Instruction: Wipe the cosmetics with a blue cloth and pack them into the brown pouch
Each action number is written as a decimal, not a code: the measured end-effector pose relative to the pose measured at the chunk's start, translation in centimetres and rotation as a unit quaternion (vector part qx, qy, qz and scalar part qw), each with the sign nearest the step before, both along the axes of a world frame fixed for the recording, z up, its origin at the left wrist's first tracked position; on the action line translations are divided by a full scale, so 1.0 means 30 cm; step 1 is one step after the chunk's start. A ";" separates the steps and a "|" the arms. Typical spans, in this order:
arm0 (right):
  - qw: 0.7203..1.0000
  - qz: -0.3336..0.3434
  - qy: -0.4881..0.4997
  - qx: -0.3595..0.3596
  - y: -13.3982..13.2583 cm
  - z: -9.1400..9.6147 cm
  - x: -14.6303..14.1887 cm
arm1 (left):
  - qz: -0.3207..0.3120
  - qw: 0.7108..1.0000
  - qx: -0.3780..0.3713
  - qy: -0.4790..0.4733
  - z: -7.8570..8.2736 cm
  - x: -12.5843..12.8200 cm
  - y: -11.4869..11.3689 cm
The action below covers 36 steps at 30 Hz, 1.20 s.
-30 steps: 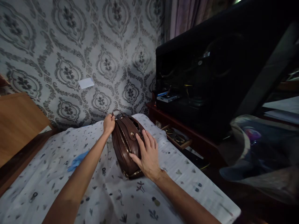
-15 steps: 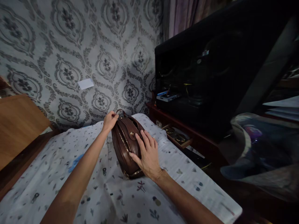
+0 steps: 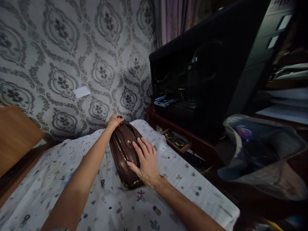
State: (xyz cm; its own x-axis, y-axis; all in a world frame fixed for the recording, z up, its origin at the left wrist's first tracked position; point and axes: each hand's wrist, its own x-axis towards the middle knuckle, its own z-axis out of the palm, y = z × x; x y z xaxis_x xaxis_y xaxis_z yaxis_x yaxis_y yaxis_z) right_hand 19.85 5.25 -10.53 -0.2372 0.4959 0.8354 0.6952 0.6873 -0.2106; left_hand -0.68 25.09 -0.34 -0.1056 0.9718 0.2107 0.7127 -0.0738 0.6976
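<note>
A brown leather backpack (image 3: 120, 154) with gold zippers and a flap with a metal clasp lies on the patterned bedsheet (image 3: 106, 205). At its far end, my left hand (image 3: 115, 121) is closed around the top loop handle, most of which the fingers hide. My right hand (image 3: 147, 163) rests spread on the right side of the bag, fingers stretched out and the thumb touching the leather near the zipper. Beside the flap, the top of the bag shows a dark gap.
To the right stands a large black television (image 3: 187, 70) on a dark red cabinet. Its small open drawer (image 3: 179, 146) holds round items. An open bag (image 3: 260, 150) is at the right, a wooden board (image 3: 19, 138) at the left. A white card (image 3: 81, 91) is on the wall.
My left hand has closed over the handle, whose loop stood visible beside the fingers before. My right hand stays on the bag. The view has turned slightly to the right.
</note>
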 end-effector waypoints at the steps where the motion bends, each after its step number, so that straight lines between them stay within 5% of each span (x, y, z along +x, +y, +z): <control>1: 1.000 0.000 0.000 -0.002 -0.001 0.001 0.000 | 0.008 1.000 0.000 0.002 -0.003 -0.001 -0.002; 8: 1.000 -0.006 0.006 0.003 0.000 0.000 -0.006 | 0.031 0.999 0.023 0.003 0.001 0.000 -0.044; 22: 1.000 -0.019 -0.002 0.008 0.007 -0.010 -0.005 | -0.090 0.989 0.086 -0.074 0.019 -0.059 -0.168; 29: 1.000 -0.003 0.021 0.016 0.009 -0.011 -0.006 | -0.029 0.995 0.094 0.001 0.004 -0.180 -0.227; 36: 1.000 -0.013 0.010 0.012 0.004 -0.006 -0.009 | 0.004 0.992 0.121 0.033 -0.004 -0.161 -0.268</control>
State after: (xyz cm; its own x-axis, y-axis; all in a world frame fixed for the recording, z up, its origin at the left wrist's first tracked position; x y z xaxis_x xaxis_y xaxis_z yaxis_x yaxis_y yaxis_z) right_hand 19.57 5.37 -10.70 -0.2076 0.4819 0.8513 0.7093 0.6734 -0.2082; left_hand -5.50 17.05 -0.45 -0.0912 0.8909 0.4450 0.7575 -0.2280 0.6117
